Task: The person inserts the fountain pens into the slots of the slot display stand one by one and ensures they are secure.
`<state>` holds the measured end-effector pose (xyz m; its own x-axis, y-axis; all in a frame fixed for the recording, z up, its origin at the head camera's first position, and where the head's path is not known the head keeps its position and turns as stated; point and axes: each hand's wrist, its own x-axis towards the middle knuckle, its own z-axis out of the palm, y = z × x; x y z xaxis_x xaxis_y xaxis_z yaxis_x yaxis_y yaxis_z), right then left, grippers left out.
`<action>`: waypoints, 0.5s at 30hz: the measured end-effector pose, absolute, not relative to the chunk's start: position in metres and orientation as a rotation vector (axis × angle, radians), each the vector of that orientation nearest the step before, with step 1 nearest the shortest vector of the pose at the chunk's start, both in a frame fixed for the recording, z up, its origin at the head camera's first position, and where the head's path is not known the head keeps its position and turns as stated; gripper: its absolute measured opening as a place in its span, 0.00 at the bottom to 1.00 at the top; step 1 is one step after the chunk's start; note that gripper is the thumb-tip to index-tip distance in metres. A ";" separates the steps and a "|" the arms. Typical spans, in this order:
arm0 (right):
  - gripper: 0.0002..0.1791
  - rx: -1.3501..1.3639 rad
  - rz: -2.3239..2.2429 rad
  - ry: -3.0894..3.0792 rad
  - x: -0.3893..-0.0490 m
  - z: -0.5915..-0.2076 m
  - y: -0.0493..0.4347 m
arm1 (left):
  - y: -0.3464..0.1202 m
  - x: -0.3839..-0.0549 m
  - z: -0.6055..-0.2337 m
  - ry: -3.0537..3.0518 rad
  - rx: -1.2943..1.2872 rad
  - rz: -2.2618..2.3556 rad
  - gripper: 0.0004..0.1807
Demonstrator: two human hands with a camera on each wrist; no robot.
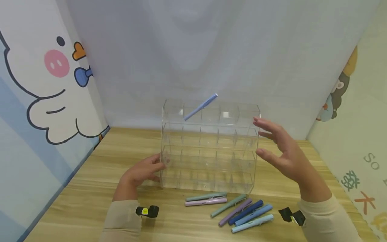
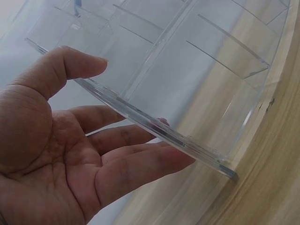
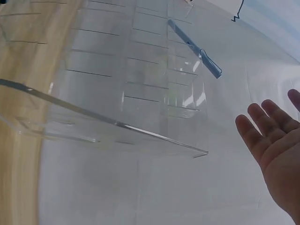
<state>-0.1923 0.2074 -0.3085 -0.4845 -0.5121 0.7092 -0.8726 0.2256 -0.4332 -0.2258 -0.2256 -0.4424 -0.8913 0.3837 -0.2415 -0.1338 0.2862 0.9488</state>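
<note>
A clear acrylic tiered rack (image 1: 208, 154) with rows of small compartments stands on the table. One light-blue pen (image 1: 201, 107) leans at a slant in its top row, clip end up; in the right wrist view the same pen (image 3: 194, 48) shows through the acrylic. At the rack's lower left side, my left hand (image 1: 144, 170) touches the side panel, with fingers loosely extended and the thumb apart from them. My right hand (image 1: 282, 149) hovers beside the rack's right side, fingers spread, holding nothing. The right wrist view shows only part of that hand (image 3: 281, 150).
Several capped pens lie before the rack: a pink pen (image 1: 205, 202), green pens (image 1: 228, 205), a purple pen (image 1: 235, 212), a dark-blue pen (image 1: 246, 212), a blue pen (image 1: 254, 215) and a pale-blue pen (image 1: 252, 224). Behind hangs a pale curtain (image 1: 181, 50); printed walls flank the wooden table (image 1: 90, 201).
</note>
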 end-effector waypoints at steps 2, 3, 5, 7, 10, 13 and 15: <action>0.40 1.229 1.119 -2.140 -0.185 -0.320 0.213 | -0.225 -0.226 -0.444 2.127 0.225 1.642 0.35; 0.42 1.203 1.093 -2.169 -0.181 -0.325 0.216 | -0.224 -0.227 -0.445 2.126 0.226 1.642 0.35; 0.46 1.144 1.047 -2.242 -0.172 -0.334 0.222 | -0.224 -0.228 -0.446 2.121 0.229 1.646 0.35; 0.48 1.092 1.000 -2.311 -0.164 -0.343 0.227 | -0.223 -0.229 -0.447 2.115 0.225 1.652 0.35; 0.47 1.057 0.967 -2.370 -0.154 -0.357 0.235 | -0.223 -0.231 -0.448 2.114 0.236 1.648 0.35; 0.47 1.046 0.954 -2.430 -0.149 -0.371 0.242 | -0.224 -0.231 -0.450 2.112 0.221 1.653 0.35; 0.46 1.040 0.957 -2.473 -0.148 -0.378 0.245 | -0.225 -0.230 -0.450 2.110 0.220 1.655 0.35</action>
<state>-0.1483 0.2451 -0.3782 -0.6963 -0.5234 0.4911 -0.7177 0.5179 -0.4656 -0.2298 -0.2250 -0.4496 -0.8875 0.3898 -0.2460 -0.1459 0.2686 0.9521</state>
